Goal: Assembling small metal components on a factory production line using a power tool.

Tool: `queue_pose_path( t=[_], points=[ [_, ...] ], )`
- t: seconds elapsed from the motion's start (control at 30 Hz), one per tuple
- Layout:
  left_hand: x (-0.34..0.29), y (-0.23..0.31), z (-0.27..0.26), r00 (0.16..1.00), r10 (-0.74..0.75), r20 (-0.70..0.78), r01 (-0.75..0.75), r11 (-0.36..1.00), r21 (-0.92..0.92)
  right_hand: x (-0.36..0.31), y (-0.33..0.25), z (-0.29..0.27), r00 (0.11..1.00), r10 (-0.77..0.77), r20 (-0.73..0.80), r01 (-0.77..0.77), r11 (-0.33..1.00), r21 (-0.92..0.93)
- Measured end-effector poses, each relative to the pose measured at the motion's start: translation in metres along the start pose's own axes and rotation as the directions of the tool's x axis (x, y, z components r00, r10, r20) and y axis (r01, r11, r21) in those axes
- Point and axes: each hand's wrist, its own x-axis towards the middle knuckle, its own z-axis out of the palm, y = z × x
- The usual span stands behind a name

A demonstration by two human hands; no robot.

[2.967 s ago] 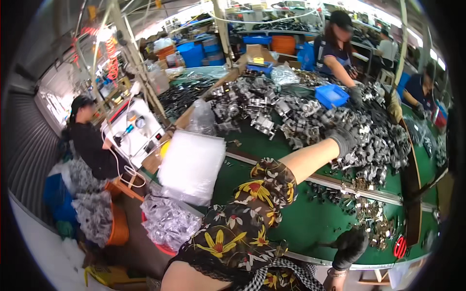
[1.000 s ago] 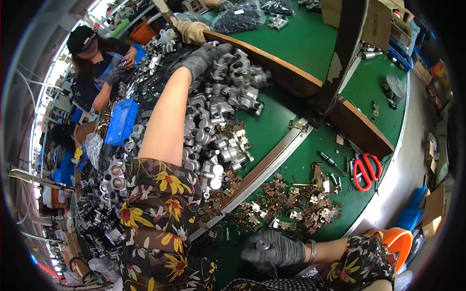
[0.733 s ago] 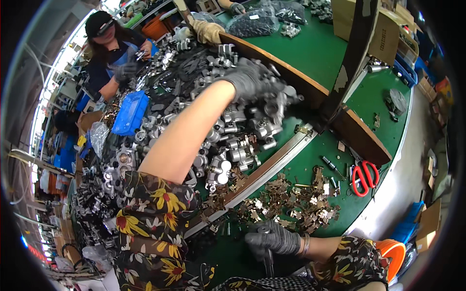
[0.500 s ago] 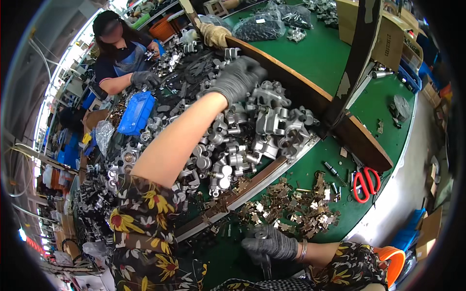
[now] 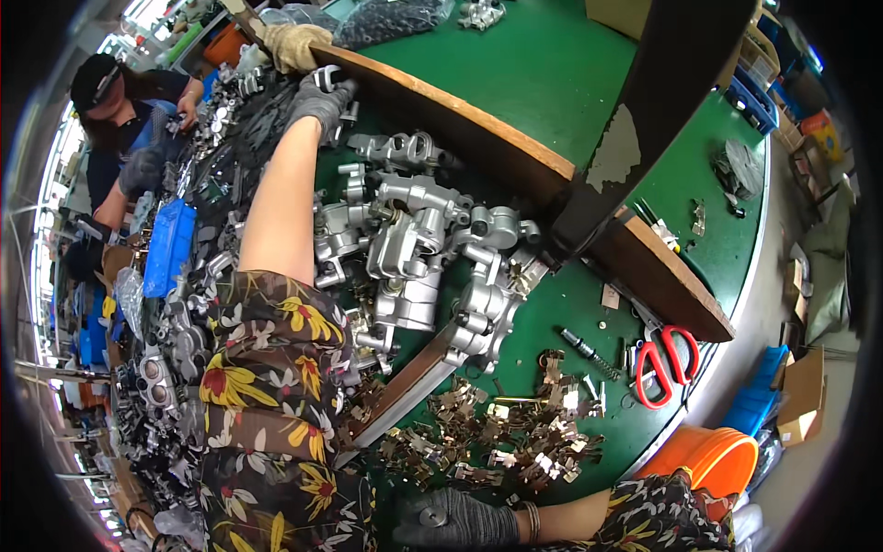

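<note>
My left hand (image 5: 320, 103), in a dark grey glove, is stretched far forward beside the wooden divider. Its fingers are closed around a silver metal casting (image 5: 325, 76), partly hidden by the glove. Under and beside that forearm lies a heap of silver brake-caliper-like castings (image 5: 405, 244). Low in front, my right hand (image 5: 460, 520), also gloved, is closed like a fist. A small round metal end (image 5: 430, 517) shows at its fingers; the rest of that object is hidden. Just beyond this hand lie many small brown and brassy metal clips (image 5: 497, 428).
A wooden divider (image 5: 460, 115) crosses the green table, joined to a dark upright post (image 5: 635, 138). A lower metal-edged strip (image 5: 405, 391) borders the castings. Red-handled scissors (image 5: 655, 377) lie right, near an orange bucket (image 5: 708, 460). A co-worker (image 5: 129, 138) sits far left, behind a blue tray (image 5: 170, 248).
My left hand has moved left and farther along the divider, onto a silver casting. Fewer castings show on the right side of the heap. The view has shifted; my right hand appears lower.
</note>
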Motion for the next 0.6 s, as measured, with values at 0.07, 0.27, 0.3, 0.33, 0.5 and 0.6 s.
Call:
queue_pose_path(
  t=[0.07, 0.27, 0.3, 0.33, 0.5, 0.6],
  points=[
    [0.0, -0.002, 0.045, 0.988, -0.151, 0.009, 0.151, 0.988, -0.015, -0.01, 0.015, -0.002, 0.982, 0.185, 0.04, -0.182, 0.982, -0.057],
    [-0.086, 0.06, -0.007, 0.913, -0.153, 0.379, 0.267, 0.926, -0.268, 0.01, -0.018, -0.009, 0.756, 0.624, 0.196, -0.629, 0.611, 0.48],
    [-0.092, 0.073, -0.021, 0.925, -0.092, 0.369, 0.09, 0.996, 0.021, 0.003, -0.013, -0.002, 0.938, 0.33, 0.104, -0.344, 0.921, 0.18],
    [-0.097, 0.09, -0.026, 0.919, -0.027, 0.393, -0.098, 0.951, 0.293, 0.006, -0.017, -0.006, 0.938, 0.327, 0.115, -0.344, 0.921, 0.182],
    [-0.153, 0.131, -0.041, 0.911, 0.118, 0.396, -0.221, 0.949, 0.224, 0.024, -0.028, -0.017, 0.422, 0.785, 0.454, -0.833, 0.137, 0.536],
    [-0.173, 0.151, -0.035, 0.869, 0.248, 0.428, -0.425, 0.816, 0.391, 0.023, -0.024, -0.016, 0.391, 0.799, 0.457, -0.791, 0.038, 0.611]
  ],
)
